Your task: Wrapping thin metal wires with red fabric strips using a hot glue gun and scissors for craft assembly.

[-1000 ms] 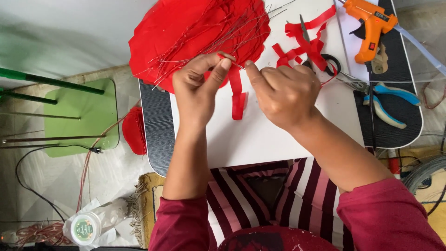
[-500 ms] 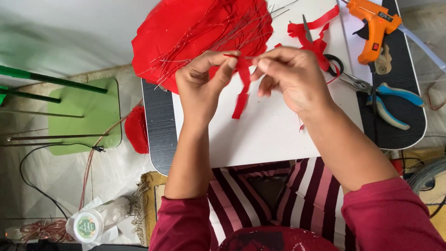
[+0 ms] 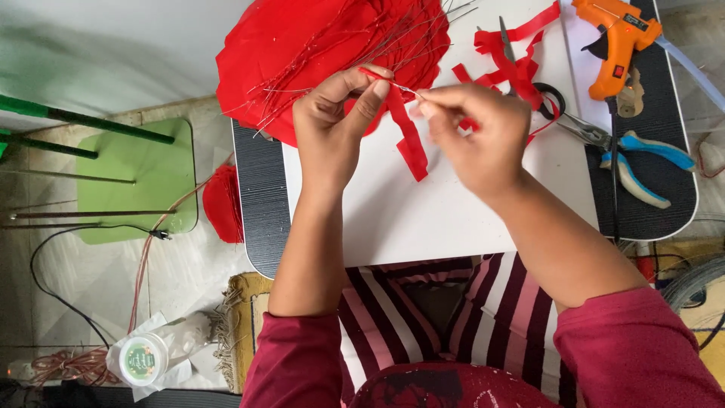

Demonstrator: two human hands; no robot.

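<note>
Close to the person, the left hand [image 3: 332, 125] pinches the top of a red ribbon strip [image 3: 408, 140] between thumb and fingers. The strip hangs down over the white board [image 3: 423, 219], between both hands. The right hand [image 3: 479, 136] sits just beside it, fingers closed on a thin wire [image 3: 408, 91] that meets the strip's top. Farther back lies a pile of red petals [image 3: 317, 45] with wires. To the right are red scraps [image 3: 513, 68], pliers [image 3: 634, 155] and an orange glue gun [image 3: 615, 41].
</note>
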